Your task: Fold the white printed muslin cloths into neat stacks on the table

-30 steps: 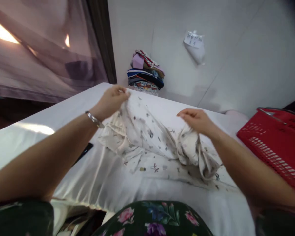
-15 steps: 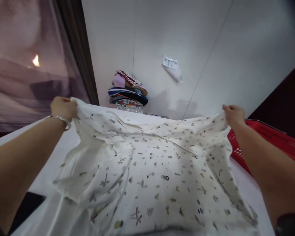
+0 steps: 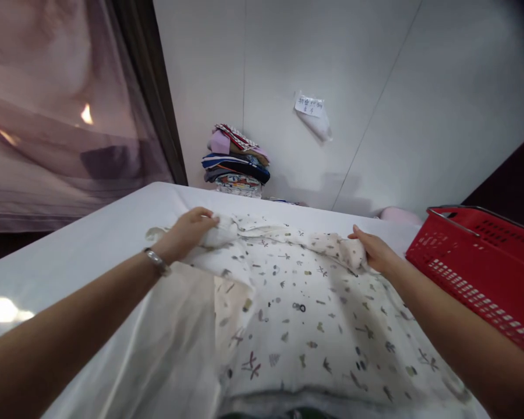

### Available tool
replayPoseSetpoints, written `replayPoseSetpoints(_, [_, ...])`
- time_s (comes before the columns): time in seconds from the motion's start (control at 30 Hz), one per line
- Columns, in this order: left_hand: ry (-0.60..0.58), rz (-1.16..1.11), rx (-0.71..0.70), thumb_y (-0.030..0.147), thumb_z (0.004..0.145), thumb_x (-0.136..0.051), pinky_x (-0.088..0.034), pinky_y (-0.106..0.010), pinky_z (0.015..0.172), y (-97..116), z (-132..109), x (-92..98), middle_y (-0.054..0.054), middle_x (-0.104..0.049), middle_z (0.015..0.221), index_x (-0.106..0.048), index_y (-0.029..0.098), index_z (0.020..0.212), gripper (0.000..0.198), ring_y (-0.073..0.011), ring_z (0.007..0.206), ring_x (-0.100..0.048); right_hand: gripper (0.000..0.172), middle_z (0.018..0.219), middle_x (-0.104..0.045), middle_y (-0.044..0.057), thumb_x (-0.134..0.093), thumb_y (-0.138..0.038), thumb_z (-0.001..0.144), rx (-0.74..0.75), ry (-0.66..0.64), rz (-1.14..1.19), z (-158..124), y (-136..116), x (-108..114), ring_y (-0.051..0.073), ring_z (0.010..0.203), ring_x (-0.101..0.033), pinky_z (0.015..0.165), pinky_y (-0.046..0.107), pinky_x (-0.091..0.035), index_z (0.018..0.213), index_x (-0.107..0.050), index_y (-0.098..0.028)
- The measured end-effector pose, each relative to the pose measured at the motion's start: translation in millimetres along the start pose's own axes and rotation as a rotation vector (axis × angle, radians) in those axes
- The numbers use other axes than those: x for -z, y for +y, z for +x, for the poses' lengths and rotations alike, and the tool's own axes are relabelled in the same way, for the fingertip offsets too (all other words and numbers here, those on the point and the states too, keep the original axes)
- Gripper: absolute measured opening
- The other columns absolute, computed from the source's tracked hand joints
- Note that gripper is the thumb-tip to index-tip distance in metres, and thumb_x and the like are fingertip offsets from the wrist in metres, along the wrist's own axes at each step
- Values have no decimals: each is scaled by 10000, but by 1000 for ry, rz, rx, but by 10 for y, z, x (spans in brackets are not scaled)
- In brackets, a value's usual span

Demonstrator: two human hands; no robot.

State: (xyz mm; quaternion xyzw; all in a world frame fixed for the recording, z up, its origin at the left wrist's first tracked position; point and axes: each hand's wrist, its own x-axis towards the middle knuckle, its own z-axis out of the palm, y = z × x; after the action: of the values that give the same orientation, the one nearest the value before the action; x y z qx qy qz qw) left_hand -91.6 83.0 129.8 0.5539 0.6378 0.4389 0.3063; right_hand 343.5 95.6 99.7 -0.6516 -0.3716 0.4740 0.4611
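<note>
A printed cloth (image 3: 297, 314) is spread on a white table (image 3: 113, 244), its gathered far edge, running left to right, pinched by left hand (image 3: 187, 234) and right hand (image 3: 375, 252). Clothes (image 3: 236, 166) are stacked by the far wall (image 3: 358, 64).

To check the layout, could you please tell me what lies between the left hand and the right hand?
In the head view, the far edge of the white printed cloth lies between the left hand and right hand.
</note>
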Motion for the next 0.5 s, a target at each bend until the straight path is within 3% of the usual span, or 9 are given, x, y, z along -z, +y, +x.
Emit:
replayPoseSetpoints(0.07, [-184, -131, 5, 399, 679, -600, -248, -175, 369, 84, -230, -283, 69, -456, 498, -522, 179, 801, 264, -71, 384, -379, 380, 742, -623, 67, -629, -545, 681, 23, -117, 41, -263, 38, -197, 192, 689, -591, 580, 279, -482, 806, -618, -186])
replayPoseSetpoints(0.13, [-292, -204, 5, 383, 678, -607, -236, -171, 364, 109, -440, -579, 74, -446, 500, -506, 182, 800, 256, -63, 380, -365, 321, 788, -623, 57, -650, -479, 681, 64, -240, 119, -535, 101, -377, 183, 719, -585, 583, 257, -476, 824, -620, -193])
replayPoseSetpoints(0.2, [-350, -268, 40, 362, 698, -593, -213, -171, 350, 93, -631, -848, 85, -413, 490, -482, 189, 800, 229, -55, 363, -327, 253, 783, -615, 32, -665, -360, 661, 70, -352, 231, -785, 197, -519, 160, 688, -568, 556, 238, -455, 851, -611, -202])
replayPoseSetpoints(0.27, [-376, -329, 82, 361, 725, -572, -199, -174, 342, 62, -806, -1059, 96, -377, 484, -459, 196, 802, 214, -50, 347, -288, 291, 722, -601, 3, -662, -255, 614, 50, -421, 321, -991, 319, -621, 135, 609, -542, 508, 227, -420, 893, -593, -209])
replayPoseSetpoints(0.4, [-366, -367, 77, 376, 767, -538, -233, -176, 371, 19, -1128, -1265, 92, -381, 515, -435, 197, 795, 208, -46, 371, -293, 394, 629, -580, -43, -677, -199, 572, 29, -392, 357, -1273, 564, -764, 103, 505, -500, 461, 206, -357, 947, -557, -215])
replayPoseSetpoints(0.5, [-308, -350, -46, 367, 802, -506, -296, -179, 426, 17, -1343, -1298, 74, -422, 579, -433, 205, 808, 177, -56, 443, -353, 390, 635, -582, -50, -716, -236, 581, 54, -324, 399, -1424, 688, -868, 92, 506, -498, 477, 202, -353, 933, -550, -212])
